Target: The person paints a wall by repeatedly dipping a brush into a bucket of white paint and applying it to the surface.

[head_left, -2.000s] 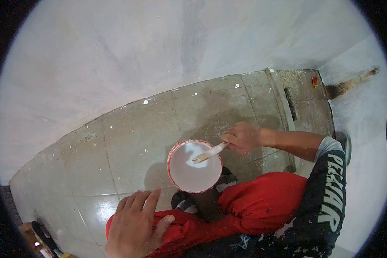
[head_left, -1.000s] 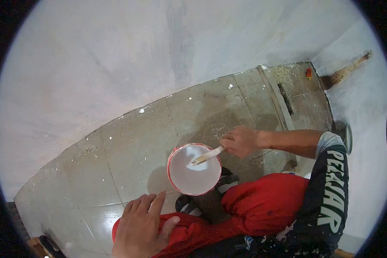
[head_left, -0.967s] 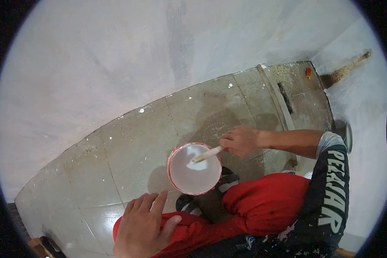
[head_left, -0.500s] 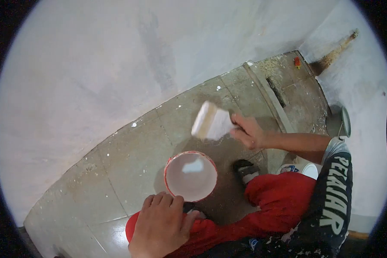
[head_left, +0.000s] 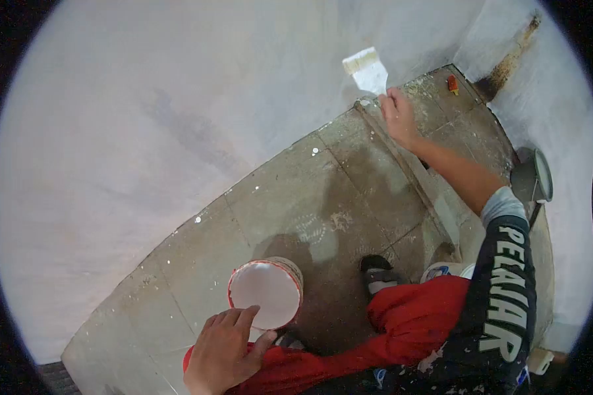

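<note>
My right hand (head_left: 400,118) is closed around the handle of a wide paintbrush (head_left: 370,76). The brush is raised in front of the pale wall, white paint over its ferrule area and bristles pointing up and left. Lower down, a paint bucket (head_left: 265,294) with a red-smeared rim stands on the floor, white paint inside. My left hand (head_left: 227,352) lies open over my red-clad left knee (head_left: 290,365), its fingers extended and the index fingertip overlapping the bucket's near rim.
A whitewashed wall (head_left: 145,131) rises along the paint-spotted tile floor (head_left: 197,263). A wooden strip (head_left: 408,172) crosses the floor. At right are a grey bucket (head_left: 532,176) and a white tub (head_left: 439,270) beside my leg. A small orange object (head_left: 452,84) lies in the far corner.
My right hand has carried the paintbrush up and away from above the bucket toward the wall. The view has shifted, and my left hand stays by the bucket.
</note>
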Demonstrator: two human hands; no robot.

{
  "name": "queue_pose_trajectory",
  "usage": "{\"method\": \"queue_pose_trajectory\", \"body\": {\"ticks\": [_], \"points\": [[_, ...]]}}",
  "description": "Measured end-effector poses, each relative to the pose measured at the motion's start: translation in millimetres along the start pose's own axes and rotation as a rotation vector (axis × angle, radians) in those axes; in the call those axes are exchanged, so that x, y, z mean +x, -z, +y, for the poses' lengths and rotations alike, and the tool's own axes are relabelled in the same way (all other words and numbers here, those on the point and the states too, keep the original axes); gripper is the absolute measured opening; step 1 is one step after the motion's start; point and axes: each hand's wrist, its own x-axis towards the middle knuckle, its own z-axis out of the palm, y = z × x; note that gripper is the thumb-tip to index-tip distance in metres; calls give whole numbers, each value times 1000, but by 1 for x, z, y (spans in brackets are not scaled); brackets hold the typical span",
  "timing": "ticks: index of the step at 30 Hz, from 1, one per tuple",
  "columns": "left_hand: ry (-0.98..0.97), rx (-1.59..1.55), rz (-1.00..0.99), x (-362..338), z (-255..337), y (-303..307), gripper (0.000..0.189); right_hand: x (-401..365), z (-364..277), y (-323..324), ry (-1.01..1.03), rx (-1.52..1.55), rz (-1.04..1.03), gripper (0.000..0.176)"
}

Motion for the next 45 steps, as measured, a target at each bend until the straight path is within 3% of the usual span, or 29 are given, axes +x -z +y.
{"method": "queue_pose_trajectory", "body": {"ticks": [3,9,11,14,17,18,20,26,30,35,38,41,43,45], "points": [[64,-14,30,5,4,-2,52,3,38,-12,3,-43,38,28],[390,40,19,-7,13,-2,53,8,90,-44,-204,70,-90,31],[649,-67,8,-10,26,-3,51,7,101,-52,-251,101,-88,32],[716,-64,8,-20,32,-5,50,16,98,-46,-275,84,-99,33],[578,-79,70,-24,33,-2,53,26,92,-41,-210,20,-153,34],[580,-81,71,-21,34,-2,53,29,82,-37,-305,84,-192,34],[387,-97,180,-7,37,0,48,38,67,-32,-392,147,-223,34],[462,20,-15,20,29,2,53,69,27,-19,-285,126,-207,31],[476,-37,3,28,42,9,54,109,-39,2,-206,237,-69,27],[429,-12,-12,26,36,9,54,131,-76,23,-169,390,-116,26],[449,-32,-8,24,32,10,54,117,-55,9,-157,424,-120,27],[427,-26,15,22,29,9,55,82,16,-36,-208,394,-124,29],[431,-19,21,22,29,7,55,58,62,-53,-264,353,-252,27],[434,-9,30,23,23,5,55,36,86,-61,-484,430,-297,25]]}}
